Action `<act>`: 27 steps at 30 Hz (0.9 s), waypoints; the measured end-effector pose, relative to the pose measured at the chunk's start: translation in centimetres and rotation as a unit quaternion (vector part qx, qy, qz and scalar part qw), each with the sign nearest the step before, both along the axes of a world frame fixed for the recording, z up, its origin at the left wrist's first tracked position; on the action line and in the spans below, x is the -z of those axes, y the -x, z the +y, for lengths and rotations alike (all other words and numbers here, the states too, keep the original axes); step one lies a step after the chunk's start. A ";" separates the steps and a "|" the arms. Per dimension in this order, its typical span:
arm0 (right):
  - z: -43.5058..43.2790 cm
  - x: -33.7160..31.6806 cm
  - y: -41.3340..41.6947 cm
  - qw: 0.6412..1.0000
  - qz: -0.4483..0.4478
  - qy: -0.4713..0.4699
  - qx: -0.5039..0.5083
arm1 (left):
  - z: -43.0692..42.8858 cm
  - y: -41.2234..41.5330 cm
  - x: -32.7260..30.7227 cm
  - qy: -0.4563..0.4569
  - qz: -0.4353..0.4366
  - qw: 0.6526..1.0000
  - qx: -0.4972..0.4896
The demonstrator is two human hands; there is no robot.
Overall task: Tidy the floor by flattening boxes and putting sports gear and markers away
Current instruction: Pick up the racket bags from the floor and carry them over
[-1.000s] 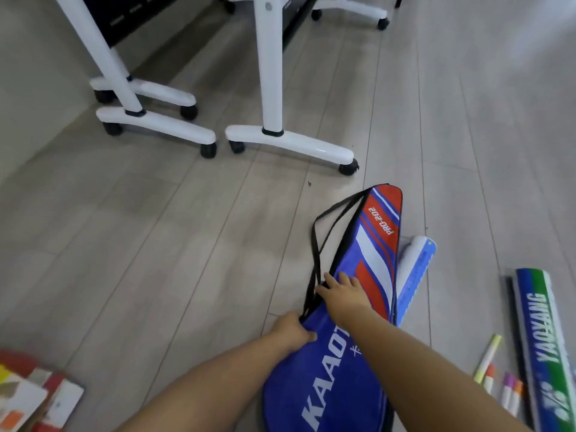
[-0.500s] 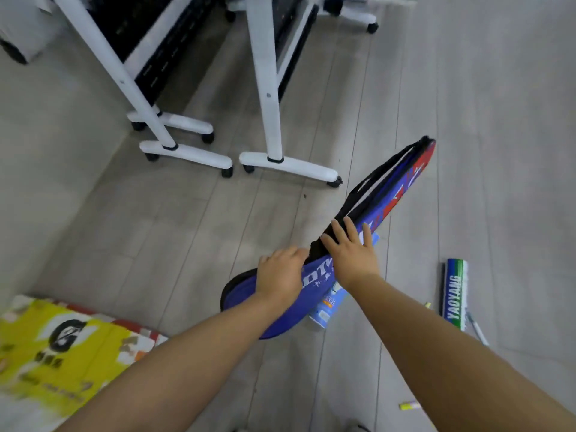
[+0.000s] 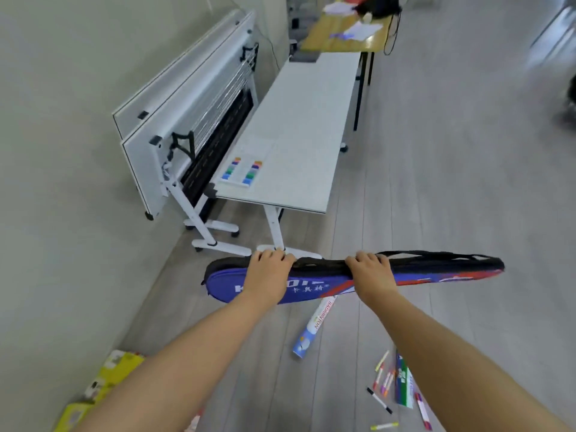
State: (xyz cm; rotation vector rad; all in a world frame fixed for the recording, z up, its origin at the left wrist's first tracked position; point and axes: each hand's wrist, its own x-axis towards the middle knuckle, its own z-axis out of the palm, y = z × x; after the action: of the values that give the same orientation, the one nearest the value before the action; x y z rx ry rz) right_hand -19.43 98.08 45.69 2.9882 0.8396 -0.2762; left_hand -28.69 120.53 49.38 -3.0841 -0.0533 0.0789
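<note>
Yellow cardboard box (image 3: 115, 369) lies flat on the floor, well down and to the left of the left hand, and the frame edge cuts part of it off. Up beyond that hand, folded white tables (image 3: 187, 98) stand against the wall. A long white table (image 3: 305, 120) stretches away, with a white case (image 3: 241, 171) showing rows of colour on its near end.

Now the grip: left hand (image 3: 268, 272) is curled over the top edge of the blue racket bag (image 3: 314, 286), fingers wrapped round the black side near its rounded end. The bag is off the floor and held level, its red tip pointing out past the right hand. Right hand (image 3: 371, 272) clamps the same top edge just along from the left, and the black strap (image 3: 436, 254) runs on from it.

Underneath, between the two wrists, a white-and-blue shuttlecock tube (image 3: 314, 325) rests on the floor. Below the right forearm, loose markers (image 3: 387, 379) lie scattered beside a green tube (image 3: 403, 380).
</note>
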 end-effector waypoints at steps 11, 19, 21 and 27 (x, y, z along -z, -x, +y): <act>-3.8 -9.0 -4.5 1.000 -0.016 0.016 0.016 | -2.1 -4.5 -9.5 -0.022 0.056 0.998 -0.030; -0.8 -12.7 -13.2 0.999 -0.016 0.038 0.010 | 3.1 -13.0 -11.5 0.017 0.069 0.997 -0.020; 0.3 -13.5 -15.9 0.999 -0.019 0.040 0.005 | 4.6 -15.6 -11.7 0.017 0.064 0.998 -0.023; 2.2 -14.8 -24.0 0.997 -0.048 0.054 -0.001 | 8.2 -23.9 -12.3 0.029 0.066 0.997 -0.032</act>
State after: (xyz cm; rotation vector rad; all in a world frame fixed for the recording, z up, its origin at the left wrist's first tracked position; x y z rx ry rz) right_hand 4.57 100.30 60.54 2.8745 0.7926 -0.1694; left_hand -4.80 128.71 61.69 -3.1252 -0.1460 0.2920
